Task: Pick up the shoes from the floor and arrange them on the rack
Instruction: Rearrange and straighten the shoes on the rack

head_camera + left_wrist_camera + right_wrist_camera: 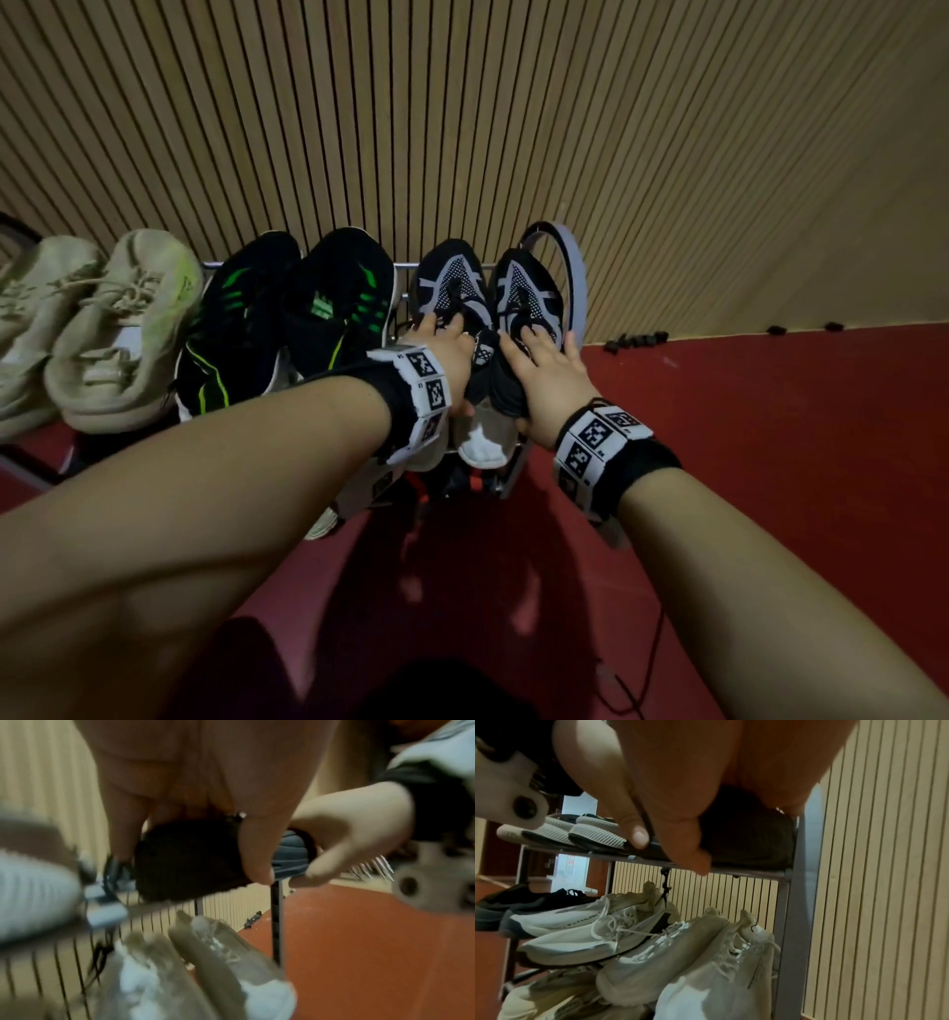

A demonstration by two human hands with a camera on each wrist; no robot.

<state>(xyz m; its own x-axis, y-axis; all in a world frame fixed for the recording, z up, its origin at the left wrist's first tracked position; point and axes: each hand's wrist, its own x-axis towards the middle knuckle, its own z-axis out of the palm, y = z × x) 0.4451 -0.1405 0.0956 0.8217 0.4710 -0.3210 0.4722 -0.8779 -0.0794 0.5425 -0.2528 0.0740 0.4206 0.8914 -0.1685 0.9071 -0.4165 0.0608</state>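
A pair of black-and-grey shoes stands at the right end of the rack's (509,475) top shelf, toes toward the wall. My left hand (441,344) grips the left shoe (452,277) at its collar, with the thumb (257,852) curled down the black heel (185,862). The right shoe (529,293) is held the same way by my right hand (544,370), whose thumb (695,850) wraps its dark heel (752,837) above the front rail (744,873). Both heels sit at the shelf's front edge.
Black-and-green shoes (308,313) and cream shoes (118,329) fill the top shelf to the left. White shoes (654,953) and dark shoes (526,902) crowd the lower shelf. A grey hoop (575,277) rises at the rack's right end. Slatted wall behind; red floor (770,437) to the right.
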